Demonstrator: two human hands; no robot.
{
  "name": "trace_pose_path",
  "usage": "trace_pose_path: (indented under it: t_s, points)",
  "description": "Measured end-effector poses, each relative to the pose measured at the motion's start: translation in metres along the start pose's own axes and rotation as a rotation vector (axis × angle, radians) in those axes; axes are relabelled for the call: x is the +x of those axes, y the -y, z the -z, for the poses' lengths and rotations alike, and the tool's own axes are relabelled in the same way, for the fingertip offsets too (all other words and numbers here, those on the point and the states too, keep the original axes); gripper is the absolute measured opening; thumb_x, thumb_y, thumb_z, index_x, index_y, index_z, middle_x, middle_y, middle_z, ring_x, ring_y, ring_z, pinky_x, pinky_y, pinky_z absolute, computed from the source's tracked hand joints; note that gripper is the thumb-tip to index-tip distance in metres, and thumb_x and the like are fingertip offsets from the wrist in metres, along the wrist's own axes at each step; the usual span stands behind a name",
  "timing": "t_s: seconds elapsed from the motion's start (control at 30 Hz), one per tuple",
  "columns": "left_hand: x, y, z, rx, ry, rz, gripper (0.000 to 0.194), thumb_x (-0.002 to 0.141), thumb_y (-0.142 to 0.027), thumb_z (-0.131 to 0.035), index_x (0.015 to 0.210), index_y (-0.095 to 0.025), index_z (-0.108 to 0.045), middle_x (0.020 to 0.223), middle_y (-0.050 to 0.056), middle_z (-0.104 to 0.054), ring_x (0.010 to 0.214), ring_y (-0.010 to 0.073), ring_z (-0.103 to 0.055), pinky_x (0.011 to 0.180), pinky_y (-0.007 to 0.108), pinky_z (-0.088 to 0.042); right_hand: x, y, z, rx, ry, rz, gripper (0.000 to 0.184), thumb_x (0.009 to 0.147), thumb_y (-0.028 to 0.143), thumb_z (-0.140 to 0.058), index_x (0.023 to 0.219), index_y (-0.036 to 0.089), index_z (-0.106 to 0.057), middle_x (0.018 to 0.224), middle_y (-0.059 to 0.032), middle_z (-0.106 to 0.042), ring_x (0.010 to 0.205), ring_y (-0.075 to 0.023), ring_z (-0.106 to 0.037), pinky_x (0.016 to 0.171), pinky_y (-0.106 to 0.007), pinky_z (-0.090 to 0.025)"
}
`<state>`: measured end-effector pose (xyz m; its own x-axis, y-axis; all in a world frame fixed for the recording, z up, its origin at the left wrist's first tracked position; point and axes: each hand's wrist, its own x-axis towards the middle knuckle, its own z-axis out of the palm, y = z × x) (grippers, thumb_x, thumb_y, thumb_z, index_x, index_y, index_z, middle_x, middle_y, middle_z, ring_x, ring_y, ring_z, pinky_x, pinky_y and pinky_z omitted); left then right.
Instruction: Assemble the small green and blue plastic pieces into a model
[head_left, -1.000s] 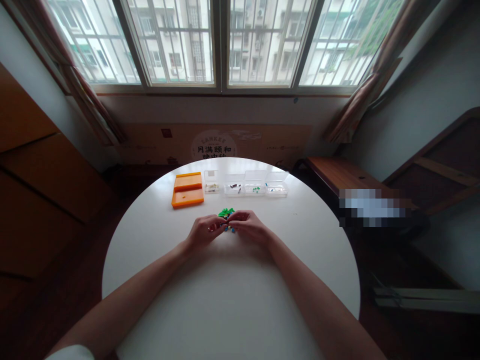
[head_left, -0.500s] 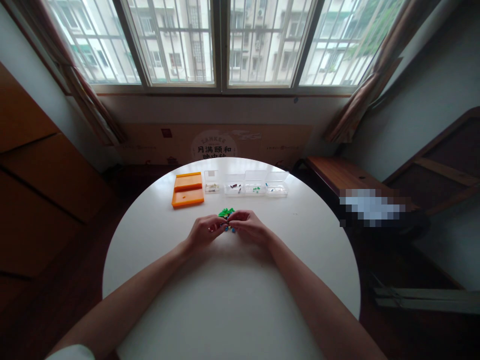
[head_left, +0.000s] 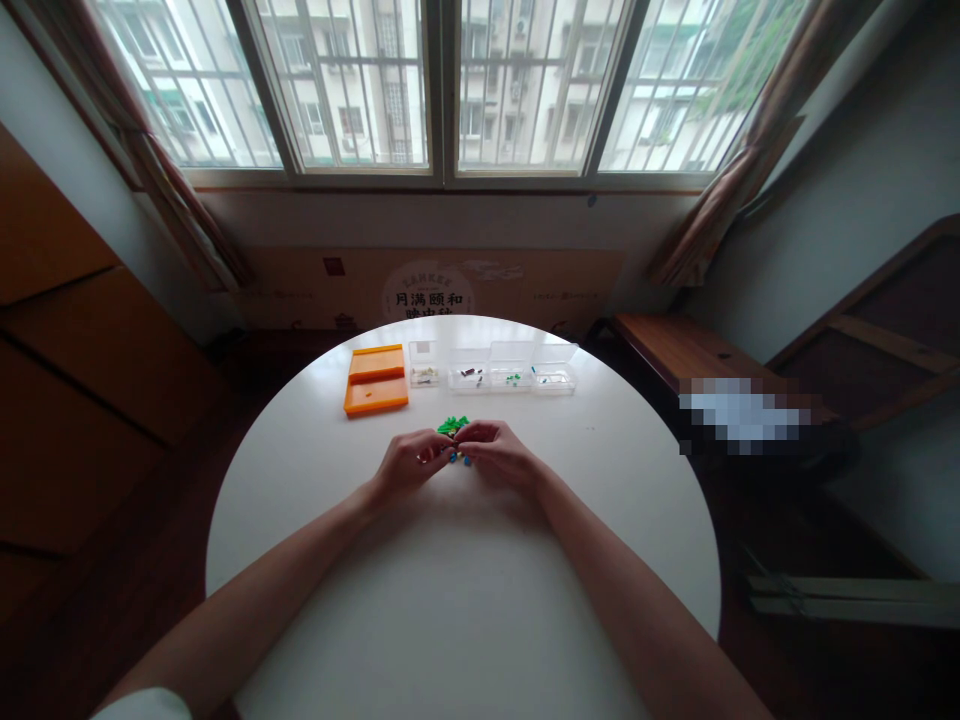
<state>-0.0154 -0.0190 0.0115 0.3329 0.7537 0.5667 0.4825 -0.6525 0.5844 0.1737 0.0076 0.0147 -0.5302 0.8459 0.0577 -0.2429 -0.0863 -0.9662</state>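
Observation:
My left hand (head_left: 409,463) and my right hand (head_left: 501,452) meet fingertip to fingertip over the middle of the round white table (head_left: 465,590). Both are closed in a pinch on a small piece with blue and yellow bits (head_left: 459,457), too small to name. A little green leafy toy piece (head_left: 452,425) sits just beyond the fingers, touching or nearly touching my right hand.
An orange box with its lid open (head_left: 374,379) lies at the table's far left. To its right stands a row of small clear plastic boxes (head_left: 495,367) with tiny parts. A wooden bench (head_left: 675,345) stands to the right, and a window lies behind.

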Motion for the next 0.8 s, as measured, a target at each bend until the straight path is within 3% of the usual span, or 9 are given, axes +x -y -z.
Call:
trace_pose_path:
  t_s: [0.8]
  points:
    - [0.0007, -0.0022, 0.0006, 0.008, 0.011, 0.003, 0.015, 0.08, -0.027, -0.058, 0.084, -0.016, -0.066, 0.065, 0.001, -0.062, 0.051, 0.0071, -0.052, 0.051, 0.017, -0.043, -0.0002, 0.0002, -0.0011, -0.002, -0.001, -0.017, 0.028, 0.059, 0.029, -0.077, 0.081, 0.014, -0.069, 0.073, -0.0033, -0.066, 0.062, -0.0111, -0.056, 0.058, -0.024, -0.04]
